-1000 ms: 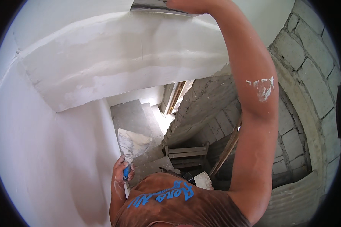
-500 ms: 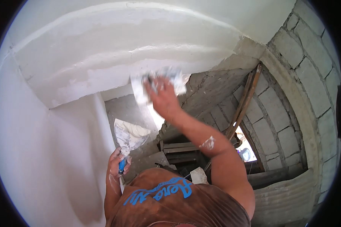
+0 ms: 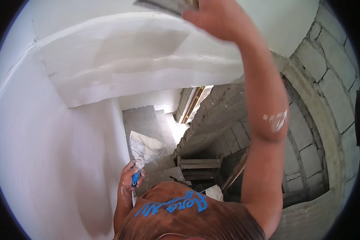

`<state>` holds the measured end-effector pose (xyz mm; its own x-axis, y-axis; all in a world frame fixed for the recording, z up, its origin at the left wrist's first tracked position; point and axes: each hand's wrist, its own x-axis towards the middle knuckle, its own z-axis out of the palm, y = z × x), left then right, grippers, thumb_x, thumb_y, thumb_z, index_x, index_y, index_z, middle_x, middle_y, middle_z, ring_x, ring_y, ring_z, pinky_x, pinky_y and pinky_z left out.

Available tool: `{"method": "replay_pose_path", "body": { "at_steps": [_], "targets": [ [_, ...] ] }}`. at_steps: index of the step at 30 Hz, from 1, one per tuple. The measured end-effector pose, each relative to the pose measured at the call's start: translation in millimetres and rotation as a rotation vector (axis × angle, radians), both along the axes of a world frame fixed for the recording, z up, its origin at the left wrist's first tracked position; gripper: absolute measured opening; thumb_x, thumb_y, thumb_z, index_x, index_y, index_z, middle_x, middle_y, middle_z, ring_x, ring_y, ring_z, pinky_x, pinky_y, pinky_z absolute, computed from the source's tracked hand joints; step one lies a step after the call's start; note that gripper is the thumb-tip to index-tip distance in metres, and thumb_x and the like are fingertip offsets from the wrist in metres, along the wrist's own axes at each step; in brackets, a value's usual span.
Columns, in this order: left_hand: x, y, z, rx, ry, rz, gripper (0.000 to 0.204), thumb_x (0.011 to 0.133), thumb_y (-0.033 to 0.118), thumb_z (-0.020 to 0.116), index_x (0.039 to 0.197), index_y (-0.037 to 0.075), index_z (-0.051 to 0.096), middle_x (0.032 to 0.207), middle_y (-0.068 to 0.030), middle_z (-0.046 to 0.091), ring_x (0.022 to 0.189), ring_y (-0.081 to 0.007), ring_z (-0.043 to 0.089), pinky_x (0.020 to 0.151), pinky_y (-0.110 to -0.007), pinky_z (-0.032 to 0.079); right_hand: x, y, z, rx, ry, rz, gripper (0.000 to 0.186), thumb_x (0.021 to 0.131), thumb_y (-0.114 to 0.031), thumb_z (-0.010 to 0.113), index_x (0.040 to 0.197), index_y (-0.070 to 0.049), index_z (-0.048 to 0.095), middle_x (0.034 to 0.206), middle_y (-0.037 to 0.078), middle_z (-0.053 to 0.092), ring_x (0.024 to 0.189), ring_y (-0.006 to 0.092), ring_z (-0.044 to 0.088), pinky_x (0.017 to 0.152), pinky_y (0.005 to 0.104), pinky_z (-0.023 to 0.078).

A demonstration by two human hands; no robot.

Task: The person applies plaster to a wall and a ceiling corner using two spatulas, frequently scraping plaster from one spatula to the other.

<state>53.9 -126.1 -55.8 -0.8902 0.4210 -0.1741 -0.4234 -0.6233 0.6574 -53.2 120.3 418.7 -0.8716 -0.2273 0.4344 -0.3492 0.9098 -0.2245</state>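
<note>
My left hand is closed around the blue handle of a wide putty knife, held low beside the left wall. White putty sits in a thick layer on its fan-shaped blade. My right arm reaches high, and my right hand grips a flat finishing trowel against or close to the upper white wall. The top edge of the picture cuts off part of this trowel, so contact is hard to judge. Below it runs a white-coated wall band with a smooth ridge. White smears mark my right elbow.
A smooth white wall stands close on my left. Bare concrete blocks curve along the right. Below are grey steps, a rough broken concrete edge, a wooden frame and a leaning wooden plank.
My right hand has swept upward with the trowel, from the lower edge of the white wall band to the top of the view. My left hand still holds the loaded putty knife low.
</note>
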Motion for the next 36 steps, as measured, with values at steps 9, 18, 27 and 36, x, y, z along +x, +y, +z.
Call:
{"method": "replay_pose_path", "body": {
  "at_steps": [9, 18, 27, 36],
  "targets": [
    [4.4, 1.8, -8.8, 0.068, -0.006, 0.038, 0.033, 0.092, 0.014, 0.050, 0.124, 0.004, 0.046, 0.076, -0.0158, 0.059, 0.044, -0.0172, 0.047, 0.034, -0.027, 0.037, -91.7, -18.4, 47.0, 0.363, 0.004, 0.161, 0.027, 0.071, -0.011, 0.057, 0.090, 0.005, 0.067, 0.081, 0.019, 0.068, 0.072, 0.0277, 0.060, 0.070, 0.0398, 0.047],
    [4.0, -6.5, -29.1, 0.105, -0.005, 0.103, 0.031, 0.093, 0.016, 0.052, 0.123, 0.009, 0.047, 0.075, -0.0166, 0.059, 0.041, -0.0166, 0.045, 0.031, -0.026, 0.036, -80.1, -33.2, 10.8, 0.336, -0.052, 0.198, 0.031, 0.074, -0.010, 0.057, 0.099, 0.005, 0.069, 0.091, 0.021, 0.070, 0.080, 0.0320, 0.065, 0.078, 0.0417, 0.050],
    [-4.8, 1.6, -11.3, 0.095, 0.015, 0.052, 0.026, 0.094, 0.016, 0.051, 0.117, 0.007, 0.045, 0.073, -0.0173, 0.058, 0.041, -0.0176, 0.046, 0.030, -0.027, 0.036, -76.8, -18.4, -285.4, 0.208, 0.624, 0.262, 0.051, 0.081, -0.001, 0.053, 0.132, 0.001, 0.053, 0.131, 0.024, 0.053, 0.124, 0.0427, 0.049, 0.107, 0.0574, 0.034],
    [4.8, -14.0, -40.6, 0.146, 0.041, 0.144, 0.030, 0.093, 0.017, 0.050, 0.119, 0.005, 0.043, 0.074, -0.0181, 0.059, 0.040, -0.0175, 0.046, 0.030, -0.027, 0.036, -40.8, 8.1, -348.3, 0.255, -0.259, 0.415, 0.044, 0.079, -0.006, 0.057, 0.123, -0.003, 0.058, 0.122, 0.017, 0.058, 0.112, 0.0320, 0.055, 0.094, 0.0446, 0.045]
  ]
}}
